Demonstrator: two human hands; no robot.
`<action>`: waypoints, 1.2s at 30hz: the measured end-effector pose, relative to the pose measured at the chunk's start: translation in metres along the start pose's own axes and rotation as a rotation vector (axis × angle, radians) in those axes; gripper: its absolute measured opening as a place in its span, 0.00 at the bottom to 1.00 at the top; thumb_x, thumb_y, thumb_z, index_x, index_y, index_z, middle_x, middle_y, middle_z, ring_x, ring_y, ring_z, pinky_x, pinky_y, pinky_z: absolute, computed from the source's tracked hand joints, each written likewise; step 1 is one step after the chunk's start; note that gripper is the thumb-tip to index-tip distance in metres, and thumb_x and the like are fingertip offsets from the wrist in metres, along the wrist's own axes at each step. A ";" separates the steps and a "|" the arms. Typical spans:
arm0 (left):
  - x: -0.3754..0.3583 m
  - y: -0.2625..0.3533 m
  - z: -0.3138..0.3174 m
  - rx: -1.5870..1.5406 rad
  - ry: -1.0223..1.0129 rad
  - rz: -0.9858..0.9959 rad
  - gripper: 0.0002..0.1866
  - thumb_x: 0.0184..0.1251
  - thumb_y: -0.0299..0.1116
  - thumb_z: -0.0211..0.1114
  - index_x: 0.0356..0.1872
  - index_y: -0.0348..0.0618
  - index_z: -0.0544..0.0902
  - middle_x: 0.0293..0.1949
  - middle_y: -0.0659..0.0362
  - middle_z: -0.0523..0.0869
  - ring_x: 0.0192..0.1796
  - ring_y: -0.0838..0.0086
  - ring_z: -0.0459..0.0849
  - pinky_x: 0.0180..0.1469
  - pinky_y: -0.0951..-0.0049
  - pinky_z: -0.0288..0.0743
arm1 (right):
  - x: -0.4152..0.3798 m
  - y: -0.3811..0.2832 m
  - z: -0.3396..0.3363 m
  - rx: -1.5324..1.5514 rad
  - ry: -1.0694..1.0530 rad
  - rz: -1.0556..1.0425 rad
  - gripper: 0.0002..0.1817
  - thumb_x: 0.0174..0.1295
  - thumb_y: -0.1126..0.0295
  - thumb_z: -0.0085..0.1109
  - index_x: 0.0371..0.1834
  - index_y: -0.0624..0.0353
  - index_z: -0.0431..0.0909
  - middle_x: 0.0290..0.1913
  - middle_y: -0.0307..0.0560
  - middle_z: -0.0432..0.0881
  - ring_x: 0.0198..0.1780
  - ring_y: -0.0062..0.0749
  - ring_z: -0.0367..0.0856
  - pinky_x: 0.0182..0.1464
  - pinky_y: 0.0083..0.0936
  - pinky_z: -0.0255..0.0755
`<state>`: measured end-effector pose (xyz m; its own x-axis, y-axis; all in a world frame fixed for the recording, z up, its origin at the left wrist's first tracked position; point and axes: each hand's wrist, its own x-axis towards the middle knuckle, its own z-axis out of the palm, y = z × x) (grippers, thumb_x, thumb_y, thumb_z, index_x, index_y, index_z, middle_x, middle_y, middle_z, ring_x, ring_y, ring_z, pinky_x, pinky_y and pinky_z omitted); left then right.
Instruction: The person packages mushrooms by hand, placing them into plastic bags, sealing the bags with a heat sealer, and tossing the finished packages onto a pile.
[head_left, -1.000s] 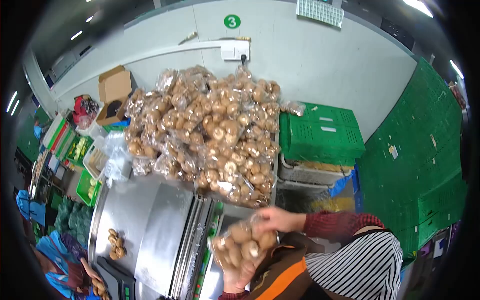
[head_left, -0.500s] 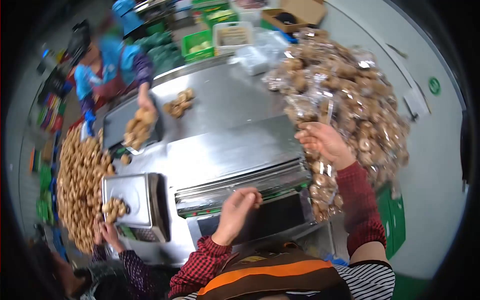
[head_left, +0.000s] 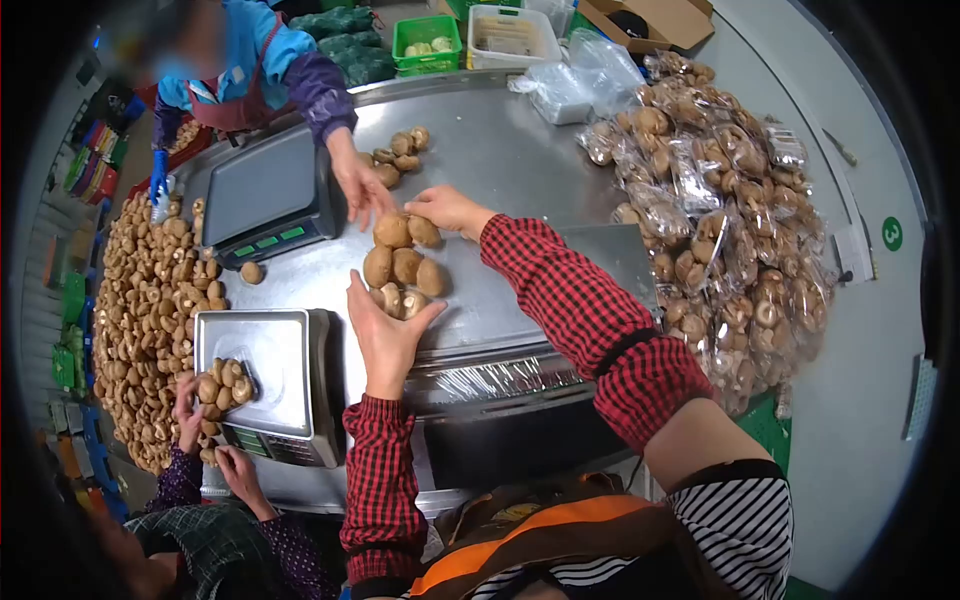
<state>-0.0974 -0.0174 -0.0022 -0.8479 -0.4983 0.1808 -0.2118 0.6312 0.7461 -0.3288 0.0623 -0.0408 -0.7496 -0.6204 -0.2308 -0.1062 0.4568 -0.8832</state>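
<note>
A pack of brown shiitake mushrooms [head_left: 405, 262] is between my two hands, over the steel top of the wrapping machine [head_left: 560, 330]. My left hand [head_left: 385, 338] cups its near end, thumb and fingers spread around the lowest mushrooms. At the far end, the fingers of my right hand [head_left: 448, 209] curl onto the upper right mushrooms. A co-worker's hand [head_left: 362, 185] reaches in from the upper left, fingertips right beside the pack. What lies under the mushrooms is hidden. Clear film [head_left: 500, 380] stretches along the machine's near side.
Bagged mushrooms [head_left: 735, 230] are heaped on the right. Loose mushrooms [head_left: 150, 340] form a big pile on the left. A dark scale [head_left: 262, 185] and a silver scale [head_left: 265, 345] stand between; another person's hand [head_left: 187, 412] touches mushrooms on the silver one. A few mushrooms [head_left: 400, 155] lie beyond.
The mushroom pack has come from the co-worker's hand above the dark scale to between my hands. Both my hands have moved up and left from the wrapping machine's sides. The view has shifted.
</note>
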 end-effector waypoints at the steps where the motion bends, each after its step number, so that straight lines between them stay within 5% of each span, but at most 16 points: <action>1: -0.002 0.000 0.002 -0.002 -0.047 0.026 0.66 0.36 0.51 0.85 0.70 0.21 0.54 0.65 0.32 0.67 0.68 0.42 0.66 0.72 0.50 0.56 | -0.009 0.008 -0.004 -0.004 0.005 0.027 0.24 0.65 0.54 0.62 0.50 0.66 0.83 0.43 0.50 0.87 0.47 0.31 0.83 0.51 0.28 0.75; 3: -0.004 0.000 0.008 0.077 -0.043 0.132 0.64 0.33 0.51 0.86 0.69 0.23 0.59 0.62 0.37 0.72 0.63 0.47 0.72 0.69 0.50 0.59 | -0.052 0.020 -0.022 -0.024 0.045 -0.005 0.22 0.63 0.57 0.63 0.47 0.68 0.84 0.40 0.55 0.88 0.44 0.33 0.85 0.49 0.31 0.76; 4: -0.004 0.004 0.007 0.001 -0.150 0.163 0.64 0.32 0.52 0.86 0.69 0.24 0.60 0.62 0.38 0.73 0.65 0.46 0.71 0.70 0.49 0.57 | -0.075 0.028 -0.033 -0.106 0.175 -0.178 0.19 0.62 0.58 0.60 0.39 0.66 0.85 0.36 0.59 0.87 0.39 0.43 0.87 0.45 0.36 0.77; 7: 0.008 0.016 0.018 -0.099 -0.416 0.373 0.63 0.29 0.52 0.86 0.69 0.28 0.63 0.64 0.40 0.73 0.71 0.44 0.66 0.74 0.49 0.54 | -0.153 0.052 -0.065 -0.420 0.328 -0.087 0.17 0.62 0.61 0.58 0.40 0.66 0.85 0.38 0.59 0.87 0.41 0.45 0.87 0.45 0.37 0.78; 13: 0.026 0.046 0.033 -0.064 -0.779 0.631 0.66 0.27 0.54 0.85 0.72 0.34 0.60 0.67 0.39 0.71 0.74 0.44 0.62 0.76 0.52 0.52 | -0.274 0.076 -0.075 0.006 0.372 0.284 0.17 0.67 0.63 0.55 0.44 0.68 0.82 0.40 0.58 0.87 0.44 0.46 0.87 0.46 0.36 0.78; 15: 0.007 0.037 0.016 -0.060 -0.453 0.618 0.58 0.34 0.52 0.84 0.69 0.34 0.66 0.63 0.39 0.74 0.70 0.44 0.68 0.72 0.54 0.60 | -0.307 0.081 -0.079 -0.104 0.584 0.117 0.16 0.67 0.63 0.55 0.44 0.68 0.82 0.43 0.58 0.86 0.45 0.45 0.87 0.46 0.36 0.78; 17: -0.033 0.019 -0.014 -0.125 -0.169 0.274 0.37 0.46 0.46 0.81 0.54 0.31 0.79 0.52 0.41 0.81 0.57 0.47 0.79 0.60 0.53 0.71 | -0.352 0.079 -0.089 -0.452 0.650 0.096 0.19 0.66 0.55 0.59 0.42 0.63 0.84 0.38 0.54 0.83 0.43 0.49 0.82 0.48 0.39 0.75; 19: -0.072 -0.001 -0.038 0.450 -0.062 0.019 0.20 0.57 0.44 0.75 0.35 0.34 0.86 0.39 0.46 0.84 0.43 0.53 0.81 0.46 0.53 0.73 | -0.384 0.081 -0.086 -0.536 0.534 0.294 0.23 0.62 0.48 0.61 0.36 0.61 0.86 0.35 0.53 0.82 0.43 0.50 0.80 0.50 0.40 0.73; 23: -0.105 0.009 -0.027 0.652 -0.030 0.172 0.20 0.58 0.50 0.71 0.25 0.40 0.88 0.30 0.50 0.85 0.37 0.55 0.80 0.43 0.56 0.73 | -0.370 0.072 -0.046 -0.745 0.519 0.224 0.27 0.55 0.42 0.65 0.30 0.59 0.87 0.32 0.53 0.84 0.43 0.50 0.82 0.49 0.42 0.74; 26: -0.093 -0.005 -0.028 0.493 -0.122 0.085 0.15 0.52 0.43 0.74 0.24 0.39 0.87 0.30 0.52 0.86 0.39 0.54 0.81 0.45 0.56 0.71 | -0.363 0.068 -0.044 -0.442 0.465 0.333 0.24 0.58 0.48 0.64 0.33 0.64 0.85 0.31 0.54 0.85 0.36 0.51 0.84 0.42 0.42 0.76; 28: -0.090 -0.012 -0.043 0.229 -0.247 -0.044 0.15 0.61 0.39 0.70 0.25 0.36 0.84 0.25 0.53 0.83 0.28 0.64 0.78 0.36 0.64 0.71 | -0.371 0.070 -0.052 -0.403 0.479 0.279 0.23 0.60 0.51 0.63 0.34 0.66 0.84 0.29 0.54 0.85 0.34 0.48 0.84 0.40 0.41 0.76; 31: -0.094 -0.010 -0.068 -0.757 -0.507 -0.649 0.12 0.70 0.37 0.64 0.27 0.43 0.77 0.21 0.65 0.75 0.21 0.79 0.68 0.24 0.77 0.61 | -0.387 0.078 -0.063 1.381 -0.035 0.599 0.17 0.69 0.61 0.52 0.22 0.58 0.73 0.16 0.36 0.66 0.17 0.21 0.62 0.17 0.20 0.61; 32: -0.090 0.003 -0.082 -0.967 -0.552 -0.738 0.11 0.71 0.37 0.62 0.29 0.44 0.76 0.21 0.66 0.75 0.21 0.79 0.68 0.25 0.78 0.61 | -0.388 0.072 -0.071 1.380 -0.037 0.603 0.17 0.69 0.61 0.52 0.22 0.58 0.73 0.16 0.36 0.66 0.17 0.21 0.62 0.17 0.20 0.61; 33: -0.083 0.015 -0.093 -1.184 -0.590 -0.819 0.11 0.72 0.37 0.61 0.30 0.46 0.75 0.22 0.66 0.75 0.22 0.79 0.69 0.25 0.79 0.61 | -0.386 0.056 -0.086 1.486 -0.053 0.470 0.17 0.70 0.62 0.48 0.22 0.55 0.70 0.15 0.34 0.62 0.16 0.19 0.58 0.15 0.17 0.54; 34: -0.070 0.028 -0.102 -1.219 -0.492 -0.629 0.10 0.73 0.37 0.60 0.31 0.45 0.75 0.24 0.65 0.76 0.23 0.78 0.71 0.28 0.78 0.64 | -0.382 0.037 -0.100 1.590 -0.071 0.332 0.17 0.71 0.63 0.44 0.22 0.52 0.67 0.15 0.33 0.58 0.16 0.17 0.53 0.13 0.13 0.48; 36: -0.039 0.066 -0.101 -1.250 -0.172 -0.428 0.10 0.75 0.37 0.58 0.32 0.45 0.76 0.27 0.63 0.79 0.27 0.76 0.75 0.33 0.76 0.69 | -0.349 -0.010 -0.126 1.574 0.094 -0.082 0.18 0.73 0.63 0.39 0.23 0.53 0.66 0.18 0.35 0.62 0.17 0.21 0.56 0.17 0.18 0.57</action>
<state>-0.0293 -0.0165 0.1050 -0.8964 -0.3801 -0.2279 0.0314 -0.5674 0.8229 -0.1484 0.3551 0.1002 -0.8187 -0.5416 -0.1909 0.5660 -0.7050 -0.4273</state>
